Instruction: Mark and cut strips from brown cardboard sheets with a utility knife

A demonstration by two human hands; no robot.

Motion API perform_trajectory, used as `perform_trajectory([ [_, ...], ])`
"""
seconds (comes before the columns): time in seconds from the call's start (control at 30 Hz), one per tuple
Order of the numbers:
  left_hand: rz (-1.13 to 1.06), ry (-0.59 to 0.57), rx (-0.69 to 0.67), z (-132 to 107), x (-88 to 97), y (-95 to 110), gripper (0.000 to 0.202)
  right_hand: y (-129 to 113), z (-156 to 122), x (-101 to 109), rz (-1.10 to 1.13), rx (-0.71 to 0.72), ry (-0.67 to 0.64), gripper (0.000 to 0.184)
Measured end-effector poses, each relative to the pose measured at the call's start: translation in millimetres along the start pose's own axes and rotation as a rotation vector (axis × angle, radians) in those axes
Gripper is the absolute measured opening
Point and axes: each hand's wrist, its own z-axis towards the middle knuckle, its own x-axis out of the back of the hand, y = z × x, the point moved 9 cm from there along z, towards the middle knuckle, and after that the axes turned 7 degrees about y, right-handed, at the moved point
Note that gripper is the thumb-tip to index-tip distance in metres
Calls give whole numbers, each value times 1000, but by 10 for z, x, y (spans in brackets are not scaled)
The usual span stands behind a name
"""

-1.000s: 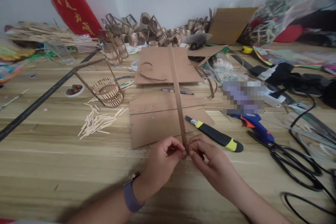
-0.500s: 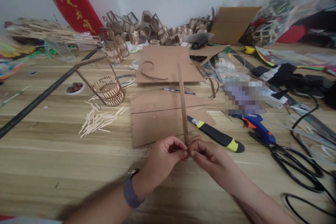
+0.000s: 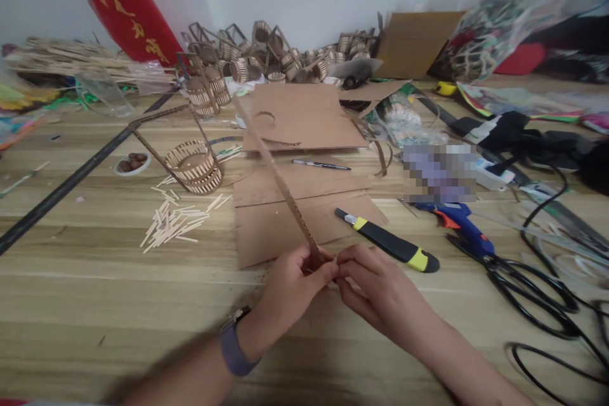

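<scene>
My left hand (image 3: pixel 295 285) and my right hand (image 3: pixel 368 282) meet fingertip to fingertip low in the middle of the view, both pinched on the near end of a long narrow cardboard strip (image 3: pixel 278 181). The strip rises from my fingers and leans away to the upper left, its far end blurred. Under it lie flat cardboard sheets (image 3: pixel 285 219). A black and yellow utility knife (image 3: pixel 386 248) rests just right of my hands. A purple watch band sits on my left wrist.
A small stick basket (image 3: pixel 196 167) with a cardboard handle and a scatter of short wooden sticks (image 3: pixel 176 219) lie to the left. A blue glue gun (image 3: pixel 459 228), black cables (image 3: pixel 542 292) and a pen (image 3: pixel 321 165) lie right. Several more baskets (image 3: pixel 266 60) are piled by the wall.
The strip stood nearly straight away from me; now its far end has swung to the upper left. Both hands stay pinched on its near end and have barely moved.
</scene>
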Motion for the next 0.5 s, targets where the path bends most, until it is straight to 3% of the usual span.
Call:
perform_trajectory([
  [0.13,27,30,12,7,46,-7,32,222,10,228,-70,-137,-4,19],
  [0.27,15,48,-8,4,72,-3,35,745,-220,678,-226,-386,-35,21],
  [0.37,18,32,0,-10,53,-18,39,1300,-698,1019,-399,-630,-194,15],
  [0.43,18,28,2,-15,45,-25,41,1620,-1124,1146,-442,-798,-323,24],
  [0.47,12,28,4,-15,43,-30,42,1713,-1303,1157,-414,-834,-354,26],
  [0.5,3,27,7,-13,41,-38,42,1787,-1444,1214,-431,-869,-295,25],
])
